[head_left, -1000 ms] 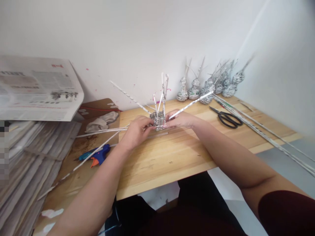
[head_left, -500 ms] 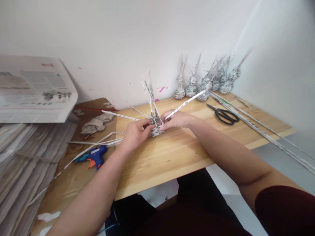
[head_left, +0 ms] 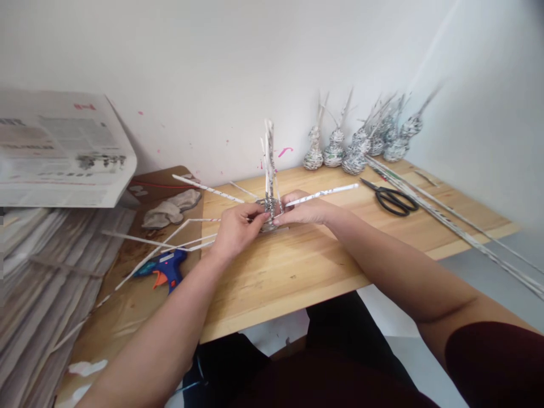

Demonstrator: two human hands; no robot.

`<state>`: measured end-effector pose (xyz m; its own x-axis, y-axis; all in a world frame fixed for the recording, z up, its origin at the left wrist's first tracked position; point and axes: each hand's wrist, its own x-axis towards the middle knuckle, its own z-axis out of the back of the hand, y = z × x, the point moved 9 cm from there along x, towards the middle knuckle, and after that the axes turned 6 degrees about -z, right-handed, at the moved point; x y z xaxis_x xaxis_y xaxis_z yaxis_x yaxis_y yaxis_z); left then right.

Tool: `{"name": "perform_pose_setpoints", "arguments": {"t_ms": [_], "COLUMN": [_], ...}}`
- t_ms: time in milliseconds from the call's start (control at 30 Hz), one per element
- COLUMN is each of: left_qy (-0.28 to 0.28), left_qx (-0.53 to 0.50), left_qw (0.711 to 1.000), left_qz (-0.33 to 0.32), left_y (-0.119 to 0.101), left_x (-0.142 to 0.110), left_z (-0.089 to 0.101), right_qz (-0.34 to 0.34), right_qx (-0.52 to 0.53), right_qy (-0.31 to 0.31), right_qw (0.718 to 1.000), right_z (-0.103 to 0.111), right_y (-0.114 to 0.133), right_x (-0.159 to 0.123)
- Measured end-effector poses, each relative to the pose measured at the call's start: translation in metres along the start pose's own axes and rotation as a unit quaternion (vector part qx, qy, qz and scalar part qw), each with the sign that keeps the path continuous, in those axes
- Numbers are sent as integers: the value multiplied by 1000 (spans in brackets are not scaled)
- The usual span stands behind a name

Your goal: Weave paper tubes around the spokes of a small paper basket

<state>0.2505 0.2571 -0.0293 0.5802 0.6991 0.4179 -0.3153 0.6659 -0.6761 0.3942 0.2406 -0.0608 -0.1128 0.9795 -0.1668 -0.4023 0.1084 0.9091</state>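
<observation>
Wooden tabletop lay beneath the grip. Left hand and right hand pinched opposite sides of a woven newspaper base, neither clearly nearer; bunched paper rods rose near-vertically from between the fingertips.

A printed newspaper sheet spans the left edge above a stack of papers, with a crumpled cloth and a blue glue gun nearby — while woven gourd shapes, black-handled scissors and long paper rods occupy the right.
</observation>
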Motion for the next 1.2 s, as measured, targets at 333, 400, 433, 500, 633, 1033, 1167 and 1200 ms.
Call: {"name": "perform_pose_setpoints", "arguments": {"t_ms": [333, 400, 433, 500, 633, 1033, 1167, 1200], "left_qy": [0, -1, 0, 2, 21, 42, 33, 38], "left_qx": [-55, -60, -60, -58, -42, -20, -42, -40], "left_qw": [997, 996, 996, 997, 998, 998, 997, 997], "left_qz": [53, 59, 61, 59, 50, 42, 48, 49], "left_y": [11, 14, 14, 15, 12, 13, 17, 18], "left_x": [-2, -2, -2, -2, -1, 3, 4, 4], "left_z": [-4, -6, -6, -7, -6, 0, 3, 2], "right_qz": [1, -3, -3, 1, 11, 44, 52, 52], "right_qx": [-133, -140, -144, -151, -144, -1, 80, 84], "right_qy": [-35, -47, -58, -82, -89, -21, 14, 20], "right_qw": [991, 989, 988, 985, 986, 999, 995, 995], "right_z": [-2, -2, -2, -1, -3, 1, 3, 4], "right_y": [2, 4, 6, 10, 12, 4, 2, 0], "right_x": [-2, -3, -5, -8, -10, 0, 2, 3]}}
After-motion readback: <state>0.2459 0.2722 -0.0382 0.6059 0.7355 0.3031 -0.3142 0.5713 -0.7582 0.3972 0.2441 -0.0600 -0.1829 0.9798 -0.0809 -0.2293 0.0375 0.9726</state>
